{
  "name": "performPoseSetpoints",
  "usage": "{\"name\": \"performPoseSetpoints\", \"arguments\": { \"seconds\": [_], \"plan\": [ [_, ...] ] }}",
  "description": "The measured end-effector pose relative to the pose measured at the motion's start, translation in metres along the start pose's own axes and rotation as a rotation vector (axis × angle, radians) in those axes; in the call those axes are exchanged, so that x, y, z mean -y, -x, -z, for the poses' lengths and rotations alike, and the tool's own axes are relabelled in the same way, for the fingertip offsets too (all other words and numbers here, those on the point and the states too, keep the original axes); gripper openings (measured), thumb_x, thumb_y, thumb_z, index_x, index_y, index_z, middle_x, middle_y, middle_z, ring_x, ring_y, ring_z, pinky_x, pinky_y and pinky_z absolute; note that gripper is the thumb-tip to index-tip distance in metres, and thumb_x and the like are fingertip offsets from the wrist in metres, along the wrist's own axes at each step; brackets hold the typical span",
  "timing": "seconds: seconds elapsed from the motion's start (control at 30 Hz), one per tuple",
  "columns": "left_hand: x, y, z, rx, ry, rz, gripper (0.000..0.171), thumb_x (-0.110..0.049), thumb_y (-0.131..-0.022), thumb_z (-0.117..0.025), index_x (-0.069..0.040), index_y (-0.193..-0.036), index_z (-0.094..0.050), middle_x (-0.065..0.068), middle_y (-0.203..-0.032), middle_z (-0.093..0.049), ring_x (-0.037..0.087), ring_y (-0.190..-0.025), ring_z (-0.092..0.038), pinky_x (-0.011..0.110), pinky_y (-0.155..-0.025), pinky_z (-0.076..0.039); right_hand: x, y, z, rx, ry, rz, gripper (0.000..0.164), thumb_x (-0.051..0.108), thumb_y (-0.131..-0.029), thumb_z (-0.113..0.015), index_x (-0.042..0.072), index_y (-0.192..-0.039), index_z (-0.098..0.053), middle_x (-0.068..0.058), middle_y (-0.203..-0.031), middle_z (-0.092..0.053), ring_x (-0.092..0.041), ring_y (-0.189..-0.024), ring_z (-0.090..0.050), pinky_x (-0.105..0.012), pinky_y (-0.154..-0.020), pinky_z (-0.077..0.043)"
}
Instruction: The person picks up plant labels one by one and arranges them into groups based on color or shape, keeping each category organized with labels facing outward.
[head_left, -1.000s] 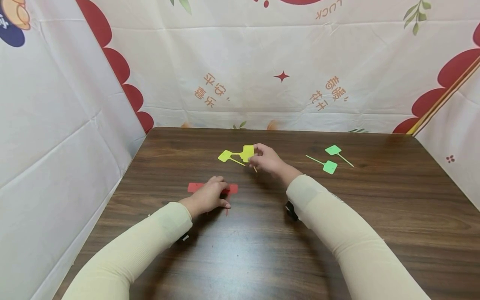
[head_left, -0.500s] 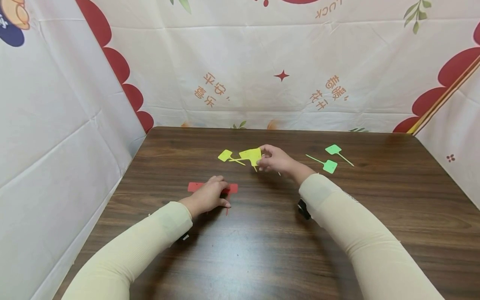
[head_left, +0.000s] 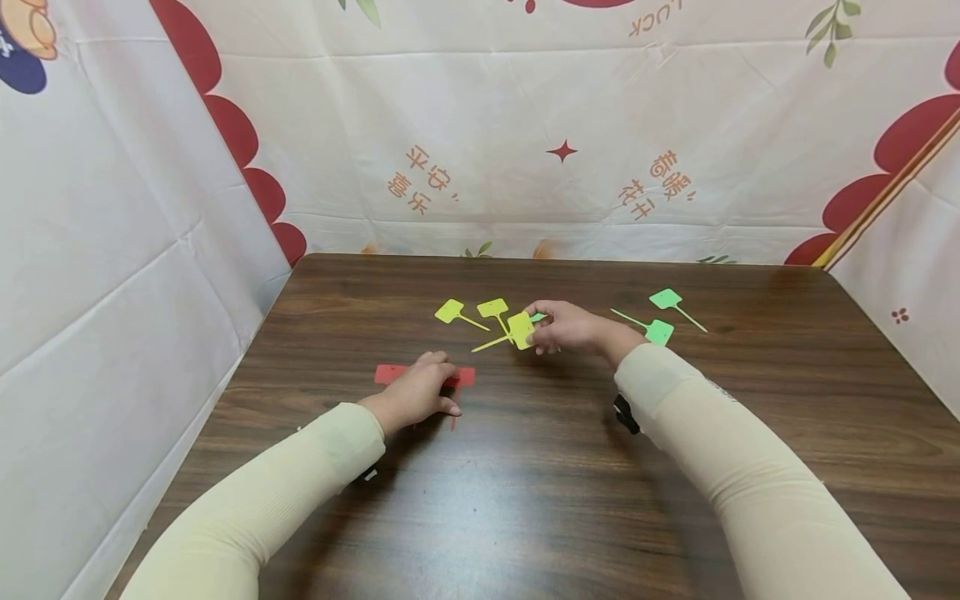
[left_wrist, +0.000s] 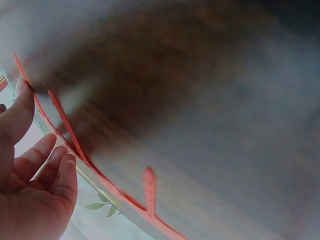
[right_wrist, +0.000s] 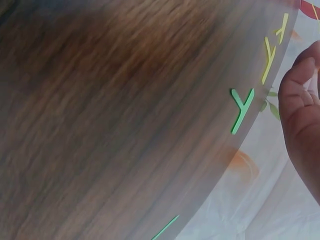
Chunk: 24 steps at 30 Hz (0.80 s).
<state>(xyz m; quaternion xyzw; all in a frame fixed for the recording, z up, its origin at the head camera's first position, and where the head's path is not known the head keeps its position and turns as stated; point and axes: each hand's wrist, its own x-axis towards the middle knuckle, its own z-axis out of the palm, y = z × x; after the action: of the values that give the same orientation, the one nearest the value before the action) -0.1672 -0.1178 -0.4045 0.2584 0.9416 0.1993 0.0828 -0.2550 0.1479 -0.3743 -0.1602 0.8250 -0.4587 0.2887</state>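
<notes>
In the head view my left hand point(head_left: 420, 387) lies over red plant labels point(head_left: 390, 374), fingertips on them. The left wrist view shows the red labels point(left_wrist: 112, 187) nearly edge-on, with the left fingers relaxed against them and the thumb apart. My right hand point(head_left: 566, 327) pinches a yellow plant label point(head_left: 520, 331) by its square head. The stem of that label points left and crosses the stem of another yellow label point(head_left: 492, 307). A third yellow label point(head_left: 450, 311) lies further left. Part of a green label point(head_left: 537, 317) shows behind the right fingers.
Two more green plant labels, one further back point(head_left: 665, 298) and one nearer point(head_left: 659, 333), lie to the right of the right hand. The brown wooden table point(head_left: 480, 517) ends at a printed white cloth point(head_left: 495, 167) at the back.
My right hand has moved right and a little nearer, turning the yellow label so its stem points down-left. Another yellow label and part of a green one have come into sight. The left hand stays put.
</notes>
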Motion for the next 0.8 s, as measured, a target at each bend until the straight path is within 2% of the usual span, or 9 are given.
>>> {"name": "performPoseSetpoints", "arguments": {
  "seconds": [0.13, 0.37, 0.6, 0.8],
  "plan": [
    [0.0005, 0.0000, -0.0003, 0.001, -0.001, -0.001, 0.043, -0.023, -0.076, -0.082, 0.000, -0.108, -0.066, 0.008, -0.104, -0.057, 0.024, -0.099, -0.049, 0.036, -0.090, -0.046, -0.0018, 0.0019, 0.0021, 0.082, 0.022, -0.016, 0.039, 0.000, -0.088, -0.059, -0.003, -0.125, -0.045, -0.008, -0.080, -0.062, -0.017, -0.070, -0.059, -0.028, -0.062, -0.045],
    [-0.0005, -0.0001, 0.0005, 0.004, -0.003, 0.002, 0.045, -0.024, -0.076, -0.082, 0.001, -0.110, -0.066, 0.008, -0.106, -0.057, 0.024, -0.101, -0.050, 0.036, -0.091, -0.046, -0.0028, 0.0050, 0.0030, 0.223, 0.055, -0.064, 0.033, 0.003, -0.088, -0.060, 0.000, -0.119, -0.049, -0.007, -0.084, -0.062, -0.015, -0.070, -0.059, -0.029, -0.066, -0.047],
    [-0.0008, 0.0004, 0.0010, 0.007, -0.004, 0.002, 0.042, -0.023, -0.076, -0.082, 0.000, -0.108, -0.066, 0.007, -0.104, -0.056, 0.024, -0.100, -0.050, 0.036, -0.090, -0.046, -0.0010, 0.0050, 0.0001, 0.272, 0.101, -0.084, 0.034, 0.005, -0.089, -0.060, 0.001, -0.121, -0.050, -0.006, -0.081, -0.061, -0.017, -0.071, -0.059, -0.032, -0.067, -0.048],
    [-0.0008, 0.0003, 0.0010, 0.005, -0.008, 0.000, 0.045, -0.023, -0.076, -0.082, 0.001, -0.111, -0.066, 0.009, -0.105, -0.057, 0.024, -0.100, -0.050, 0.036, -0.090, -0.046, 0.0028, 0.0020, -0.0065, 0.325, 0.183, -0.107, 0.038, 0.005, -0.089, -0.059, 0.002, -0.125, -0.049, -0.004, -0.078, -0.060, -0.015, -0.071, -0.058, -0.028, -0.066, -0.046]
  ]
}}
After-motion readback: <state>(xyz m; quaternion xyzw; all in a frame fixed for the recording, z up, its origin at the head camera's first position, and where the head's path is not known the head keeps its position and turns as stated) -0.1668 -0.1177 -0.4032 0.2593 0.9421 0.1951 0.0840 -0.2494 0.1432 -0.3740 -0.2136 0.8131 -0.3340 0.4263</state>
